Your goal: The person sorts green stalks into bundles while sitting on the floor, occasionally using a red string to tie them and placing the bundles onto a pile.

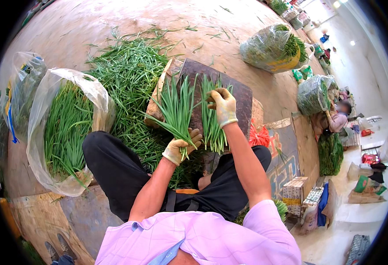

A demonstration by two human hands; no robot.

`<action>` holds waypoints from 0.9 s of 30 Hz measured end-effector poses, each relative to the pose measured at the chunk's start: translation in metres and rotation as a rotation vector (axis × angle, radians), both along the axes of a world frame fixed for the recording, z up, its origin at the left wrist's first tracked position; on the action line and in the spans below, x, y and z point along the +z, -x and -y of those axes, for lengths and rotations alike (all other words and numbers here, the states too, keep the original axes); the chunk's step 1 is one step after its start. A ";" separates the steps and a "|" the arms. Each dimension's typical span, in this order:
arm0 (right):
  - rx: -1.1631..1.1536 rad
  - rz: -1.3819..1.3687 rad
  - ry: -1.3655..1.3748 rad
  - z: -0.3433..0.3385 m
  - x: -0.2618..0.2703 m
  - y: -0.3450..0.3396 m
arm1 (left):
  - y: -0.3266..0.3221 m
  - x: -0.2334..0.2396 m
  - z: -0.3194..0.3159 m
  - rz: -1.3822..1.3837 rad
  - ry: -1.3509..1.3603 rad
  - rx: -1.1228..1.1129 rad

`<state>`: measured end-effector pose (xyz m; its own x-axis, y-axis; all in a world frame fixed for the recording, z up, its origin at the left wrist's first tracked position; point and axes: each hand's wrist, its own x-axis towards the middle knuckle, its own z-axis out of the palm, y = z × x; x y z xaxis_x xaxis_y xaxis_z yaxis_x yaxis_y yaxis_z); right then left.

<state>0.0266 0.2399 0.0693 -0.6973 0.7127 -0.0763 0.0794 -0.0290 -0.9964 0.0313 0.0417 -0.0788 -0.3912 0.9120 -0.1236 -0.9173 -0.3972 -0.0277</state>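
My left hand [182, 145], in a pale, stained work glove, holds a bunch of long flat green leaves [177, 109], apparently garlic chives, by the stem ends. The leaves fan out over the edge of a dark board [238, 99]. Above a second green bunch [212, 132] lying on that board is my gloved right hand [223, 105], its fingers curled. Whether a leaf is pinched between its fingertips cannot be made out. The board rests on a wooden or cardboard block [162, 81] in front of my bent knees.
A loose heap of green leaves [131, 63] spreads left of the board. An open plastic bag [102, 99] packed with greens stands by my left knee. Red plastic strands [259, 135] lie at the board's right. Further right are a full bag [263, 49] and a seated person [338, 117].
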 end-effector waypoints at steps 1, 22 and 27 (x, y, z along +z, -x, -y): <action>-0.018 0.009 0.005 -0.002 -0.004 -0.006 | 0.001 0.000 0.002 0.007 -0.043 -0.005; 0.853 0.114 -0.270 -0.012 0.084 -0.052 | 0.003 0.004 -0.007 -0.180 0.481 -0.011; 0.071 0.334 -0.714 -0.043 0.000 -0.075 | 0.003 -0.003 -0.014 -0.202 0.727 -0.026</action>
